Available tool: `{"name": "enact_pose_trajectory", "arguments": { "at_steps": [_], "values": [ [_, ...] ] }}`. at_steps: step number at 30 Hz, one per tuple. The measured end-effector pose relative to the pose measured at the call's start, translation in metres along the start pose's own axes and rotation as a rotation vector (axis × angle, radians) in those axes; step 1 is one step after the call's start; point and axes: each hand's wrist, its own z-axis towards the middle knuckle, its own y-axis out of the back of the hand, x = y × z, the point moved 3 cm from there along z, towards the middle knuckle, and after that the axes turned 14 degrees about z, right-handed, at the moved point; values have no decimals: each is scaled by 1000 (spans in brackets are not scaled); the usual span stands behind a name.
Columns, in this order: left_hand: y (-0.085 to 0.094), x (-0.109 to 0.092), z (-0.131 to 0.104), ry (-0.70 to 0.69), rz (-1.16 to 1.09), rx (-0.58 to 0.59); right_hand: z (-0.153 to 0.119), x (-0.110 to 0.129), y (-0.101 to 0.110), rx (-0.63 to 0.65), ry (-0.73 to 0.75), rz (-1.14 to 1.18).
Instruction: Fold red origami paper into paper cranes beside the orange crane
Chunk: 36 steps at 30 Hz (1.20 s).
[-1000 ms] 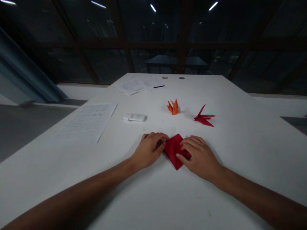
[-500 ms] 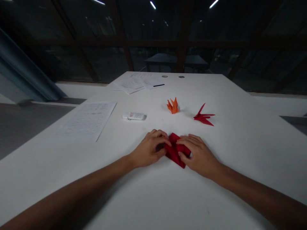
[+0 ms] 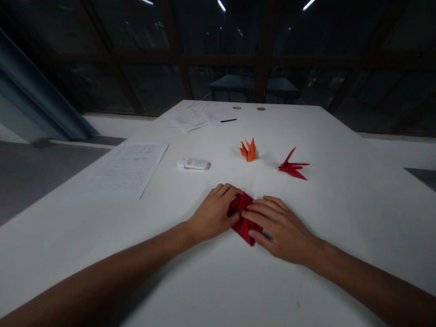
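Observation:
A folded piece of red paper lies on the white table between both hands. My left hand grips its left side, the thumb and fingers closed around the edge. My right hand rests on the right part of the paper, palm down, fingers stretched out over it. Beyond the hands stands an orange folded paper figure. To the right of that figure is a red folded paper figure with thin pointed tips.
A white correction-fluid-like bottle lies left of the orange figure. Printed sheets lie at the left, more papers with a dark pen at the back. Two small round discs sit near the far edge.
My right hand has flattened, its fingers now stretched over the red paper. The red paper has shifted slightly to the left and turned between the hands. The whole view has moved a little.

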Motion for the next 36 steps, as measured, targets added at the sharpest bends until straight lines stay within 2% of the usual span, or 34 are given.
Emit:
{"name": "enact_pose_trajectory", "arguments": {
  "at_steps": [7,14,20,23,27,30,36],
  "values": [
    [0,3,-1,3,-51,-5,1,3,1,13,7,15],
    [-4,10,0,40,-229,-31,1,5,1,65,12,21],
    [-3,10,1,66,-354,15,1,6,2,61,29,55],
    [-2,9,2,53,-386,47,0,5,2,9,-13,72],
    [-1,5,3,-18,-290,72,-2,1,1,-85,-94,93],
    [2,2,2,-72,-157,60,-2,-1,0,-70,-109,114],
    [7,-6,0,-145,-42,101,0,-2,2,-46,-101,163]
  ]
}}
